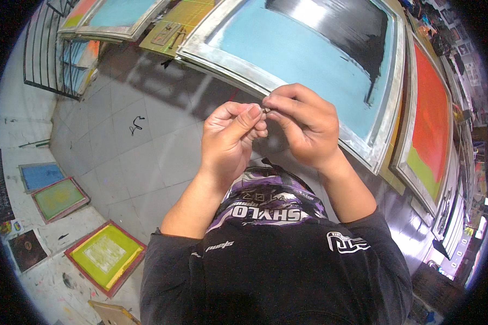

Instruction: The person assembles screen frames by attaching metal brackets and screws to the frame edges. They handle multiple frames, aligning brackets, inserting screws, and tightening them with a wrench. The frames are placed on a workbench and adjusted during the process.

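Both hands meet in front of my chest, fingertips nearly touching. My left hand (pixel 234 131) is closed, its thumb pressed against the curled fingers. My right hand (pixel 306 125) pinches with thumb and index finger right beside it. Between the fingertips shows a tiny dark bit (pixel 265 110), too small to name. Just beyond the hands lies a large screen printing frame (pixel 238 70) with light blue mesh and a smear of black ink (pixel 363 32) across its far part.
At right lies another framed screen (pixel 431 124), red and green. Smaller screens, one yellow-green (pixel 106 252), lean along the left wall. A black cord-like piece (pixel 137 124) lies on the grey tiled floor (pixel 152 146). A metal rack (pixel 43 49) stands far left.
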